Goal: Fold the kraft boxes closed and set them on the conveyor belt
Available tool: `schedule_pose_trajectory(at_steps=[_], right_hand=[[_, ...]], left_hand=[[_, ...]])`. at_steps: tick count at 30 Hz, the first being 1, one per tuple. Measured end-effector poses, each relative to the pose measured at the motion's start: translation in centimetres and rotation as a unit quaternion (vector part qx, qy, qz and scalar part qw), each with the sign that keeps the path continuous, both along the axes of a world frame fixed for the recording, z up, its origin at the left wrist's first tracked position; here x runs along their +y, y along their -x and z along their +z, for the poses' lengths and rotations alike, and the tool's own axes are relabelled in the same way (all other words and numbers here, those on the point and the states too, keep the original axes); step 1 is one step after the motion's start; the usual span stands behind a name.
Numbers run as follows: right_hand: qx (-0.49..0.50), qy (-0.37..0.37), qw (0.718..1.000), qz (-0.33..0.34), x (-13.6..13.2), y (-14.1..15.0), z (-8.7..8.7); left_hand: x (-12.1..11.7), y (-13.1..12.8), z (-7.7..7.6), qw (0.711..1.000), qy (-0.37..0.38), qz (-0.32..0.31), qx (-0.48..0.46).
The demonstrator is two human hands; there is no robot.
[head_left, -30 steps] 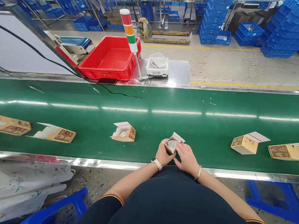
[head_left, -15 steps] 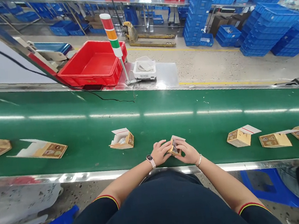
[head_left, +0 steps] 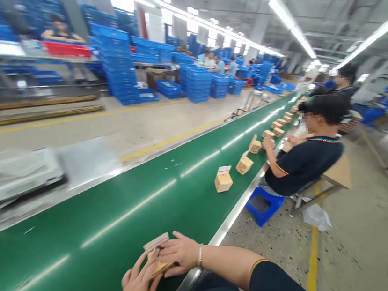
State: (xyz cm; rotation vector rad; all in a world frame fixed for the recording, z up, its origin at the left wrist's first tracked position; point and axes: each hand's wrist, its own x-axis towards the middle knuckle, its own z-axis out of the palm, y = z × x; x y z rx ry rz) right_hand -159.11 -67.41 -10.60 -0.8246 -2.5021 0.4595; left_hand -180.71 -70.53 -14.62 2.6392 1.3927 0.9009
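Note:
A small cardboard box (head_left: 164, 266) with one white flap standing up is between my two hands, on the near side of the green conveyor belt (head_left: 147, 222). My left hand (head_left: 136, 285), with a watch at the wrist, grips the box's left side. From the right, my right hand (head_left: 181, 253) holds the box, its fingers over the top opening. Both hands cover much of the box, so its contents are hidden. Farther along the belt stand a box with a raised flap (head_left: 223, 182) and a second such box (head_left: 244, 164).
A co-worker (head_left: 307, 145) sits at the belt on the right, hands on a box, above a blue stool (head_left: 265, 205). Several boxes line the belt beyond. A white scale (head_left: 17, 174) stands across the belt at left. Stacked blue crates (head_left: 116, 65) fill the background.
My view has swung to the right and up, bringing the co-worker and the belt's far length into sight. Both hands stay on the same box, whose flap remains raised.

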Motion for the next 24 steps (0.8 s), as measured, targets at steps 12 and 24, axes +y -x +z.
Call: schedule_pose_trajectory(at_steps=[12, 24], right_hand=[[0.170, 0.080, 0.959, -0.212, -0.6, 1.6, -2.9], [0.308, 0.316, 0.820, -0.364, -2.1, -2.2, -1.9]], left_hand=[[1.8, -2.9, -2.2, 0.983, 0.077, 0.089, -0.142], [-1.0, -8.7, -1.8, 0.927, 0.117, 0.168, -0.313]])
